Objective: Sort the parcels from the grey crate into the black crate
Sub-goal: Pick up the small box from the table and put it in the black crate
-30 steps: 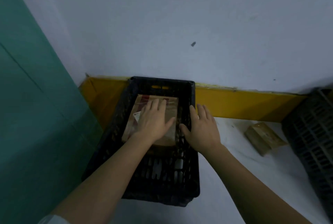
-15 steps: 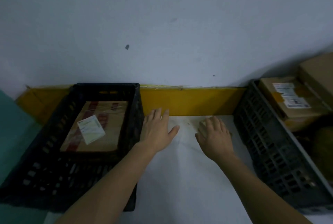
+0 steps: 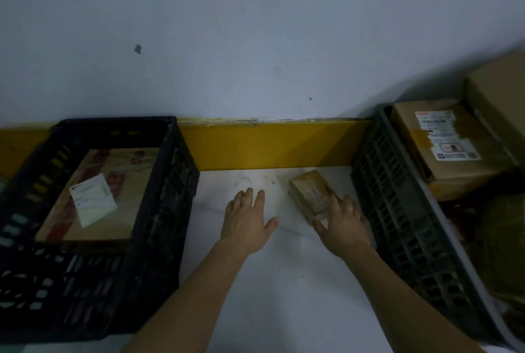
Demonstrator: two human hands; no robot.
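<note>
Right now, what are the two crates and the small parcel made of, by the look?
Black crate: likely moulded plastic, matte, slotted lattice walls. Grey crate: same look, grey. Small parcel: apparently brown cardboard, glossy as if taped; too blurred to confirm.

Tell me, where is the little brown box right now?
The small brown box lies on the white floor between the black crate and the grey crate, near the yellow strip, with the right hand touching its near end.

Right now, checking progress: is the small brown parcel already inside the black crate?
No, the small brown parcel lies on the white floor between the crates, under the right hand.
</note>
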